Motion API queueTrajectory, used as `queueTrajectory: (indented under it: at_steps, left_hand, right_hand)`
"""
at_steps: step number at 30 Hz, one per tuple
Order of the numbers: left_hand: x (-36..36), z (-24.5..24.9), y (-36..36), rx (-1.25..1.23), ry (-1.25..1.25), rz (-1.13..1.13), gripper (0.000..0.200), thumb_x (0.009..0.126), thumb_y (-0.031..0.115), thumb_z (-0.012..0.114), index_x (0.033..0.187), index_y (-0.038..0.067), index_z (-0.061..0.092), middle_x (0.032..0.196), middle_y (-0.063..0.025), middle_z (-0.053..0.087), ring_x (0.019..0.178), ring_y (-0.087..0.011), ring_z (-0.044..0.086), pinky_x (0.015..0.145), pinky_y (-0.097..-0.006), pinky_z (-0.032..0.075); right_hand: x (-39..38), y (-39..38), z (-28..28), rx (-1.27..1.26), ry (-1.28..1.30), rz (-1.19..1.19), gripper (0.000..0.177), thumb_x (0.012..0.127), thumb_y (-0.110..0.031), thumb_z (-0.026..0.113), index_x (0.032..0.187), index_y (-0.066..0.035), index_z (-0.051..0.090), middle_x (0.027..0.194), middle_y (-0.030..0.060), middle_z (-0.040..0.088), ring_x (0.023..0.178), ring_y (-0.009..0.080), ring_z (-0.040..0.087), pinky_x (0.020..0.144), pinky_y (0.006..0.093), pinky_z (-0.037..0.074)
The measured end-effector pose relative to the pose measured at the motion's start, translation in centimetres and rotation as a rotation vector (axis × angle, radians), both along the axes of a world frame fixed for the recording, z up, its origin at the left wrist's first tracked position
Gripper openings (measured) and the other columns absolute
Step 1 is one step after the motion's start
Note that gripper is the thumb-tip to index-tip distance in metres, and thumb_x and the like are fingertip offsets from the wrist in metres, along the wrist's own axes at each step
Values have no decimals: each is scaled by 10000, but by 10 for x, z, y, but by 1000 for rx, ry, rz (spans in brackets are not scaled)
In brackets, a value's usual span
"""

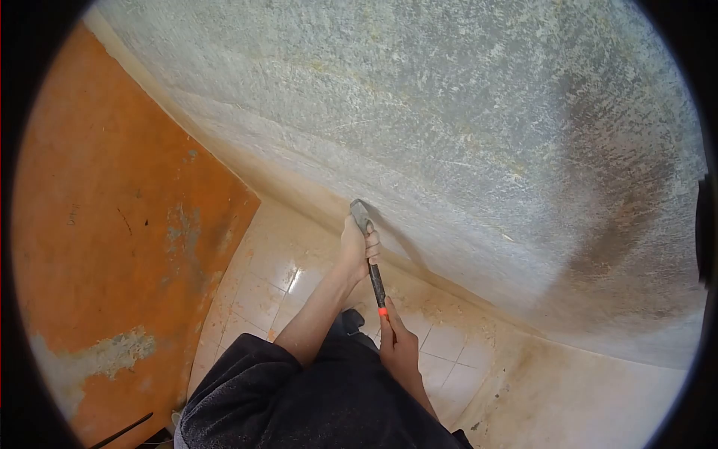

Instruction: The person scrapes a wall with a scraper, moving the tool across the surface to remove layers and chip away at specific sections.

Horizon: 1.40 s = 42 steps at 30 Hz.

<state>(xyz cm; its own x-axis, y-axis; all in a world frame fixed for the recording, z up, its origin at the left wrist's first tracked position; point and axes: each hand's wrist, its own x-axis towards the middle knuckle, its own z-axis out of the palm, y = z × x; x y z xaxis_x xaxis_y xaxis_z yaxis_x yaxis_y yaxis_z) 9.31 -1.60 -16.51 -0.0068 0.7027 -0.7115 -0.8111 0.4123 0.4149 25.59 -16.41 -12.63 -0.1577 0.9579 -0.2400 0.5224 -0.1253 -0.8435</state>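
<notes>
A long-handled tool (376, 281) with a grey head, a dark shaft and a bright orange band slants up in front of me. Its blunt grey end is close to the base of the wall (419, 112); the exact kind of tool is unclear. My left hand (355, 241) wraps around it just below the head. Lower down, by the orange band, my right hand (400, 340) is closed on the handle, its fingers pointing up along it. The wall surface is mottled grey and white, with scratches and patchy remnants.
An orange wall (112, 224) with grey bare patches meets the grey wall at a corner on the left. Dusty pale floor tiles (258, 295) lie below. My dark shoe (348, 322) shows under the tool. A thin dark rod (123, 430) is at the lower left.
</notes>
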Motion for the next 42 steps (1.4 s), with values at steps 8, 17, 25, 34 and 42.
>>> queueTrajectory:
  at_steps: [8, 17, 25, 34, 42]
  left_hand:
    - [0, 1, 2, 19, -69, 10, 367, 975, 423, 266, 745, 177, 411, 508, 80, 202, 383, -77, 157, 359, -259, 180]
    - [-15, -3, 7, -65, -117, 64, 356, 967, 435, 288, 741, 184, 402, 509, 80, 219, 380, -79, 170, 350, -267, 160]
    - [-11, 8, 9, -8, -144, 21, 359, 974, 413, 276, 735, 180, 407, 504, 73, 213, 381, -84, 173, 354, -274, 167]
    - [-9, 14, 1, -7, -85, -23, 424, 986, 473, 241, 732, 175, 404, 506, 62, 226, 384, -93, 182, 375, -290, 197]
    - [-1, 22, -5, 1, -90, -84, 410, 981, 477, 246, 746, 181, 405, 515, 67, 209, 395, -85, 172, 381, -281, 184]
  right_hand:
    - [0, 7, 18, -48, -50, 2, 410, 980, -128, 516, 1390, -114, 523, 624, 144, 540, 496, 180, 490, 527, 300, 424]
    - [-12, 16, 21, -2, -31, 31, 394, 978, -129, 532, 1370, -90, 537, 666, 166, 578, 521, 187, 520, 540, 292, 439]
    - [-8, 16, 29, -51, -78, 20, 376, 969, -124, 545, 1340, -68, 564, 766, 196, 635, 556, 203, 558, 560, 306, 461]
    - [-14, 3, 16, 12, -69, -39, 371, 969, -103, 534, 1337, -69, 566, 751, 195, 644, 541, 198, 569, 550, 305, 461]
    - [-8, -15, -8, 246, 64, -63, 410, 974, -95, 521, 1385, -95, 524, 595, 113, 489, 494, 169, 480, 511, 298, 418]
